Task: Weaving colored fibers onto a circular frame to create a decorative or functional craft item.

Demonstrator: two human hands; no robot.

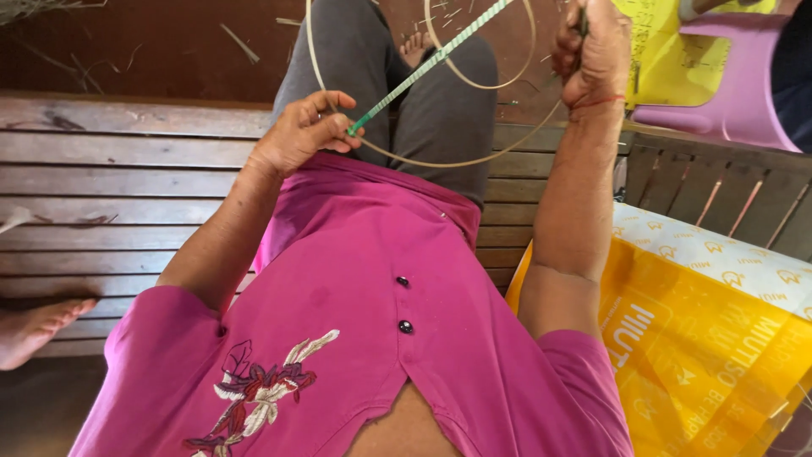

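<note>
The left hand (300, 135) pinches a green-and-white strip (427, 66); the right hand (592, 55), at one o'clock, apparently clamps the rattan hoop (440, 161). A slackened pinch could let the strip slip.

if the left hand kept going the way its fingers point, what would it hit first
Probably the person's grey-trousered knee, just past the left hand, which pinches a green striped strip; depth is hard to judge.

strip (427, 66): green-white striped | cane hoop (440, 161): pale tan | shirt (381, 322): magenta, floral embroidery | stool (736, 76): pink | sack (719, 338): yellow-orange, white band
</note>
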